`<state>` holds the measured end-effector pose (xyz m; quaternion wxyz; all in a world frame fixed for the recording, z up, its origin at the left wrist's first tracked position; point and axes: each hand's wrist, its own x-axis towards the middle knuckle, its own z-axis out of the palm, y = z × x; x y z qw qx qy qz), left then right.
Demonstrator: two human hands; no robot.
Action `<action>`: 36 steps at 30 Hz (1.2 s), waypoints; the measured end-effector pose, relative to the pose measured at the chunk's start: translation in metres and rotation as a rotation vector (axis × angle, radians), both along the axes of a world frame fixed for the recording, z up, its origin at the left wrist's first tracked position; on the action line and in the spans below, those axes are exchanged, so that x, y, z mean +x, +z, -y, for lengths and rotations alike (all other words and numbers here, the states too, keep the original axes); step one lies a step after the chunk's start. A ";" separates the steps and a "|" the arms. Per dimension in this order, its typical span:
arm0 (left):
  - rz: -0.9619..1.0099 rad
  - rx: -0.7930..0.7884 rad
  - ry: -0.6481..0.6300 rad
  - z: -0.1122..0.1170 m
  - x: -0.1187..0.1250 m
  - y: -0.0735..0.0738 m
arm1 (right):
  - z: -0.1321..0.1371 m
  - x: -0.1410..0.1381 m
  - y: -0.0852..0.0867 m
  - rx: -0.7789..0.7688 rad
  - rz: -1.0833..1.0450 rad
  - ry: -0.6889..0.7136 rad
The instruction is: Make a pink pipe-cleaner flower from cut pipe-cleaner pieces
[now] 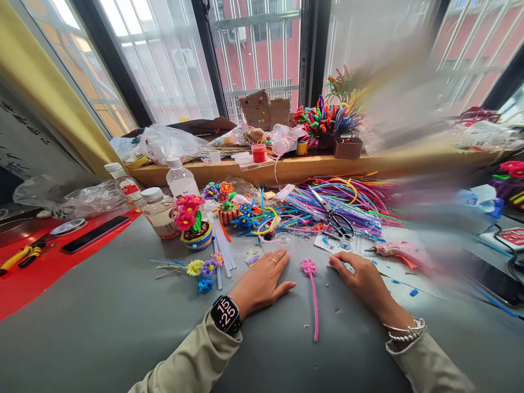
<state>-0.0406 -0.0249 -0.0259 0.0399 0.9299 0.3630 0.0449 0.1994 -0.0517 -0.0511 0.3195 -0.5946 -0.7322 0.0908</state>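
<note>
A pink pipe-cleaner flower (309, 267) with a long fuzzy stem lies on the grey table between my hands, touched by neither. To its left my left hand (264, 281) rests flat, palm down, fingers stretched out and holding nothing. My right hand (362, 278) lies to the right of the flower, loosely bent, with a gap between thumb and fingers and nothing visible in it. Beyond my left hand are small yellow, purple and blue pipe-cleaner flowers (208, 267) and clear glue sticks (223, 245). Past my right hand lies a pink glue gun (393, 248).
Black-handled scissors (339, 224) lie on bundled pipe cleaners (303, 204). A potted pink flower (196, 237) stands by several bottles (159, 218). A phone (96, 234) and pliers (20, 259) lie on red cloth at left. Blur smears the right side over another phone (491, 278).
</note>
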 end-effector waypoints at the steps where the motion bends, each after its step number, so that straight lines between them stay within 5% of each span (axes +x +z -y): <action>1: -0.003 0.002 0.022 0.000 0.000 0.000 | 0.000 0.000 -0.001 0.004 0.002 -0.001; 7: -0.022 0.040 0.164 0.007 -0.020 -0.003 | -0.007 -0.004 0.001 0.136 -0.006 0.065; 20: -0.027 0.013 0.042 0.007 -0.008 0.002 | -0.081 -0.048 0.018 0.037 0.582 0.108; 36: 0.047 0.033 -0.068 -0.020 0.044 0.006 | -0.083 -0.028 0.017 0.118 0.466 -0.040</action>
